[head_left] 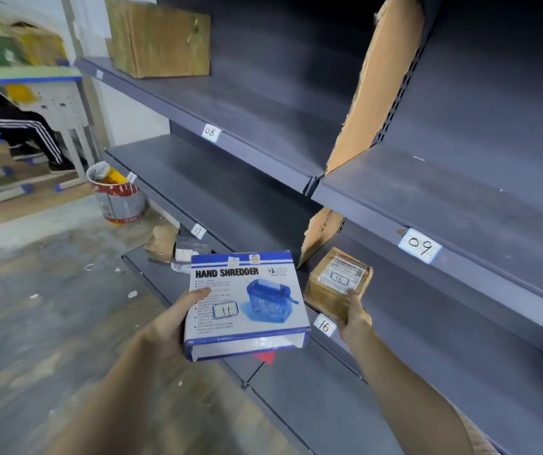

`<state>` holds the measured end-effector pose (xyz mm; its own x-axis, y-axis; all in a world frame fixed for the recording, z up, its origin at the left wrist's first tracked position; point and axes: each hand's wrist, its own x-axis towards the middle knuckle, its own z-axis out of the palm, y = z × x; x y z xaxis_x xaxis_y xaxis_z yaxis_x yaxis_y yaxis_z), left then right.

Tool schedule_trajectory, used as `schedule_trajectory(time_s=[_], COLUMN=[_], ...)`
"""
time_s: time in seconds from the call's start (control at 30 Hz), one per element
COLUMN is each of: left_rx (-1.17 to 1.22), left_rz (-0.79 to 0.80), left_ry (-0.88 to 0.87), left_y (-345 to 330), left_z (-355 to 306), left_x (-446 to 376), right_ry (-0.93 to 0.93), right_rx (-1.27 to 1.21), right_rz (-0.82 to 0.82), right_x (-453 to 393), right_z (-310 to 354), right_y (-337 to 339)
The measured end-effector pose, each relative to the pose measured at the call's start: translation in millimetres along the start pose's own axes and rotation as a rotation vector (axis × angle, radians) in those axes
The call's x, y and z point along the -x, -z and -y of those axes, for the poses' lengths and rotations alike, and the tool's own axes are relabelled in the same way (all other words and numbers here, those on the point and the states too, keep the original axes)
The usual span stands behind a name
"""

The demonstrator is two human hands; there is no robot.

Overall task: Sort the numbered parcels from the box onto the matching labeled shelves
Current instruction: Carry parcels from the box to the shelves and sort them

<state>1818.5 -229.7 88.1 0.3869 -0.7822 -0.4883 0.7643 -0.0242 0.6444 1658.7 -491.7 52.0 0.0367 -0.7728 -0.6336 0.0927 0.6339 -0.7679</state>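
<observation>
My left hand (pixel 178 318) grips a blue and white "Hand Shredder" box (pixel 247 305) marked 11, held in the air in front of the shelves. My right hand (pixel 355 315) grips a small brown parcel (pixel 337 285) marked 16 by its near edge. That parcel rests at the front of the grey shelf (pixel 427 310) whose edge label (pixel 324 326) reads 16. Higher shelf edges carry labels 09 (pixel 420 246), 08 (pixel 210 132) and 17 (pixel 198 230).
A large cardboard box (pixel 160 39) sits on the top left shelf. Cardboard dividers (pixel 375 90) stand between shelf bays. Small parcels (pixel 161 243) lie on the lowest left shelf. A paint bucket (pixel 117 193) stands on the floor, with a person's legs (pixel 30 133) and tables beyond.
</observation>
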Motion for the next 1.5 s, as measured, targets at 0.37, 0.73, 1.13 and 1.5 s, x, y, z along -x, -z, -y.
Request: schedule_trajectory(time_s=[0.37,0.73,1.13,1.5], left_rx=[0.027,-0.058,-0.072,-0.129], left_rz=[0.048,-0.026,-0.070,0.067], left_ry=[-0.029,-0.076,-0.115,-0.093], left_y=[8.3,21.0,26.6,-0.4], left_z=[-21.0,-45.0,-44.7,-24.6], left_x=[-46.3,-73.7,-81.3,-16.8], right_ry=[0.060,0.039,0.131,0.549], right_rx=[0.065,0.148,0.194,1.117], right_rz=[-0.013,-0.063,-0.106,-0.001], right_x=[-76.9,-110.9,-118.4,-48.1], right_z=[42.8,55.8,58.8,44.7], right_y=[-50.6,-74.4,-65.4,17.9])
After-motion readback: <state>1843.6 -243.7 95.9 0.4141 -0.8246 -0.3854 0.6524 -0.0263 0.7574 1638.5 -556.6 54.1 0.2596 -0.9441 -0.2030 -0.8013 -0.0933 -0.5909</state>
